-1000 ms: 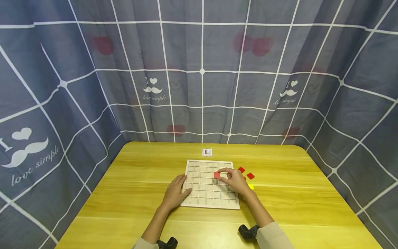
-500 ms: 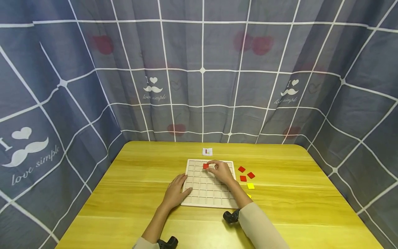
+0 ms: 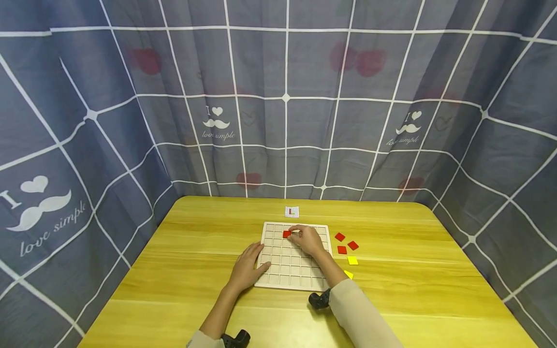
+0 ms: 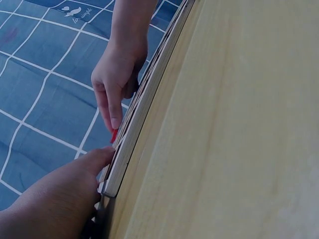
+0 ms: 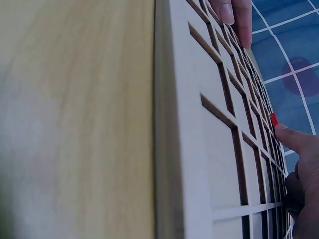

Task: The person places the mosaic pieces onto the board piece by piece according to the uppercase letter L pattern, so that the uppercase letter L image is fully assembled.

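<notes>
A pale wooden grid board (image 3: 289, 277) lies on the table, its raised ridges marking out square cells. My right hand (image 3: 308, 240) pinches a small red square tile (image 3: 286, 234) between thumb and fingers over the upper part of the board. In the left wrist view the red tile (image 4: 114, 135) stands tilted at the fingertips, close over the grid. My left hand (image 3: 245, 268) rests on the board's left edge, fingers extended along the side and thumb lying on top. The right wrist view shows the red tile (image 5: 273, 119) beside the thumb, far across the ridges.
Three loose red tiles (image 3: 342, 250) lie right of the board, with a yellow tile (image 3: 352, 260) below them and another yellow tile (image 3: 348, 274) partly behind the right arm. Beyond the board is a small printed grid card (image 3: 292, 211). A checked curtain (image 3: 283, 121) surrounds the table (image 3: 174, 261).
My right hand has carried the red tile from the board's right-middle area up and left, then slightly lower toward the grid. My left hand has stayed at the left edge.
</notes>
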